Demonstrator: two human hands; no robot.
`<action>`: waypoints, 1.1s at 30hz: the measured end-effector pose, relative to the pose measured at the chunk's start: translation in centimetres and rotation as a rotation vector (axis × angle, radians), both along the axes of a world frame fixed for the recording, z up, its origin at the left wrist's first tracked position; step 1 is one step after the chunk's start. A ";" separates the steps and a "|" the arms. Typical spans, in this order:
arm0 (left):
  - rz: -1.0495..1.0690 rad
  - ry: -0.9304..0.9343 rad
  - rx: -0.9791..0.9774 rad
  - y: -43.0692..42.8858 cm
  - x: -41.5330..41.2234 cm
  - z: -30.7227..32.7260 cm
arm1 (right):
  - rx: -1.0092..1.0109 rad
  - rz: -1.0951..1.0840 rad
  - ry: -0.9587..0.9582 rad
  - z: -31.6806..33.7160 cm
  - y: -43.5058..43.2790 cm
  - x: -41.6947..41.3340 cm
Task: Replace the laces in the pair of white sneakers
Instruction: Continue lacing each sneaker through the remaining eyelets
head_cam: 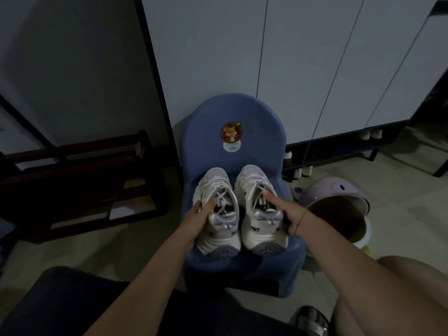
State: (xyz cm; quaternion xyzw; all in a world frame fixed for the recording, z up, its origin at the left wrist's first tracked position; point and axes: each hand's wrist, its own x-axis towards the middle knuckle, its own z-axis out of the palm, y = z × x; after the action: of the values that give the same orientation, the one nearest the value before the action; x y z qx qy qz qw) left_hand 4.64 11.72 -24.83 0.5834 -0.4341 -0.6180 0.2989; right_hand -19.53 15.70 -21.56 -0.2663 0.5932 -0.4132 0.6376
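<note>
Two white sneakers stand side by side on a small blue chair point(257, 132), toes pointing away from me. The left sneaker point(217, 190) has white laces crossed over its tongue. My left hand point(197, 218) grips it at the collar, thumb on the outer side and fingers over the opening. The right sneaker point(257, 229) also shows laces near its tongue. My right hand point(288, 210) holds it at the collar, with a finger stretched forward onto the laces. Both heels face me.
A white cabinet point(303, 69) rises behind the chair. A dark wooden rack point(80, 178) stands on the floor at the left. A pale purple tub point(339, 202) lies tipped at the right. My knees fill the bottom of the view.
</note>
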 end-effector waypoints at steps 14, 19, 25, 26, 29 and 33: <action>-0.376 -0.303 -0.314 2.9 1.4 -1.5 | -0.160 0.283 0.382 -2.8 2.9 0.3; -0.165 -0.373 -0.363 3.2 0.0 -2.8 | -0.249 0.124 0.548 -2.2 2.9 2.5; -0.087 -0.234 -0.403 4.6 2.5 4.2 | -0.398 0.041 0.476 0.1 4.2 5.0; -0.075 -0.211 -0.421 4.8 3.5 5.8 | -0.454 0.017 0.453 1.0 4.5 6.0; -0.031 -0.174 -0.534 5.7 7.3 10.1 | -0.588 0.001 0.368 4.4 4.7 9.9; 0.105 -0.159 -0.652 6.0 13.2 14.6 | -0.737 0.089 0.359 9.1 2.4 16.2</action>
State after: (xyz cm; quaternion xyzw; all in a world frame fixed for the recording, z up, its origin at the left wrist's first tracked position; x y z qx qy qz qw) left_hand 17.80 17.72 -10.21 0.5249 -0.6002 -0.3831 0.4664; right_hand -3.36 18.09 -12.49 -0.5702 0.4952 -0.5169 0.4031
